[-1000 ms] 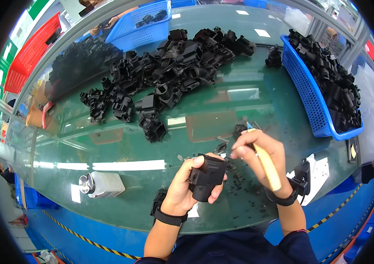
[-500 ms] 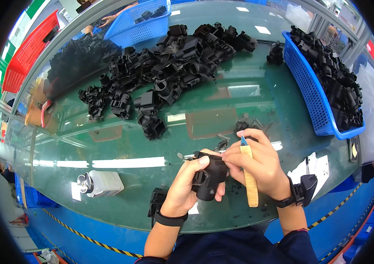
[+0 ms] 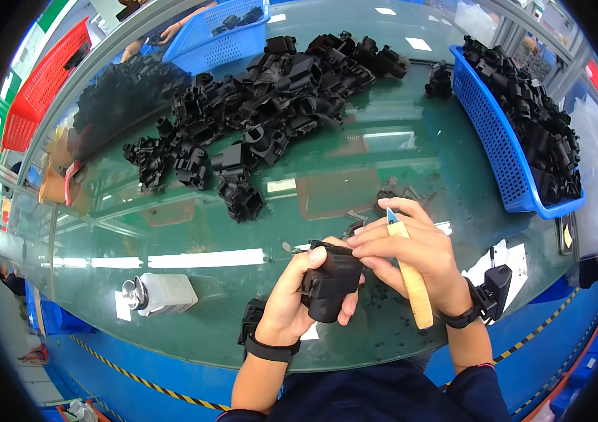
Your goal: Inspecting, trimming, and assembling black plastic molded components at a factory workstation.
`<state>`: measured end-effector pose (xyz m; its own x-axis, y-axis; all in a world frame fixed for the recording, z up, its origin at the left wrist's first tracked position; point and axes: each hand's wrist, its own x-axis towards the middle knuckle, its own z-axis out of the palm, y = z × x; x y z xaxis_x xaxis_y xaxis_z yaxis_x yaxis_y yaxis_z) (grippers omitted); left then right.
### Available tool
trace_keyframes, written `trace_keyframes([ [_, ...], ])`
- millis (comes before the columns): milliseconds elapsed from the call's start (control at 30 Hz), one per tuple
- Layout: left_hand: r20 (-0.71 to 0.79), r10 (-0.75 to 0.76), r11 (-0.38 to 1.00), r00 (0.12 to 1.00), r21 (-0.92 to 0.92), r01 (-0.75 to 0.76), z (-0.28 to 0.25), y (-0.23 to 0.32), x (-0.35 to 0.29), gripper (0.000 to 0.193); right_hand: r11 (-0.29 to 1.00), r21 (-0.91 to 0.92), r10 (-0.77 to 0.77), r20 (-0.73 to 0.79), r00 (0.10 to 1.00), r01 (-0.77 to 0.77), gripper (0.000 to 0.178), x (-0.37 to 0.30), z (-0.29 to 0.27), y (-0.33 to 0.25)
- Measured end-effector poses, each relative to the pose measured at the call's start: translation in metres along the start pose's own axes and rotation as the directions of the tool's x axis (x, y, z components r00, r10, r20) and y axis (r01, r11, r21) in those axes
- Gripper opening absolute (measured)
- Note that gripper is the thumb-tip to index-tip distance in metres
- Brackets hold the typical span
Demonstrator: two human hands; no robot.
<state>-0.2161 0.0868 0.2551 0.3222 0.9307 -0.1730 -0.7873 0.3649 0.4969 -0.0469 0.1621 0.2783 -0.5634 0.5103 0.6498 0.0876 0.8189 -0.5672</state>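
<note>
My left hand (image 3: 289,299) is closed round a black molded plastic part (image 3: 332,281), with the thumb on its upper edge and a tube-like end pointing down toward me. Just right of it, my right hand (image 3: 415,253) holds a craft knife (image 3: 412,281) with a yellow wrapped handle. Its short blade points away from me, above the fingers. The fingertips of my right hand reach the part's upper right edge; whether they pinch something there is hidden. Small black scraps (image 3: 397,191) lie on the table beyond my right hand.
A large heap of black plastic parts (image 3: 264,105) covers the far middle of the green table (image 3: 228,295). At right stands a blue basket (image 3: 499,158) full of similar parts. A white bottle with a metal top (image 3: 167,294) is at left. Another person's hand (image 3: 170,32) shows far left.
The knife's handle end has swung to the right in my right hand. The black part has turned slightly in my left hand.
</note>
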Motion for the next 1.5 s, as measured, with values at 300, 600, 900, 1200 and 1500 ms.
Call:
trace_keyframes([
  [300,0.017,-0.059,0.998,0.998,0.028,0.059,-0.002,0.0,-0.001,0.043,0.994,-0.1,0.022,-0.159,0.987,-0.038,0.019,-0.003,0.004,0.002],
  [600,-0.02,-0.036,0.999,0.999,0.023,0.036,0.001,0.0,-0.001,0.039,0.998,0.048,0.031,-0.024,0.999,-0.03,0.014,0.0,0.004,0.0],
  [900,-0.074,0.017,0.985,0.997,0.172,-0.004,0.002,-0.002,0.0,0.035,0.987,-0.13,-0.091,0.042,0.995,0.096,0.014,-0.001,0.002,0.0],
  [1200,-0.045,-0.037,0.988,0.998,0.151,0.043,0.007,0.0,-0.001,0.041,0.989,0.07,0.137,-0.063,0.989,-0.132,0.011,-0.001,-0.002,0.001],
  [1500,-0.093,-0.032,0.987,0.995,0.156,0.046,0.005,-0.003,-0.001,0.033,0.998,0.047,0.04,0.048,0.998,-0.042,0.012,-0.001,0.0,-0.003],
])
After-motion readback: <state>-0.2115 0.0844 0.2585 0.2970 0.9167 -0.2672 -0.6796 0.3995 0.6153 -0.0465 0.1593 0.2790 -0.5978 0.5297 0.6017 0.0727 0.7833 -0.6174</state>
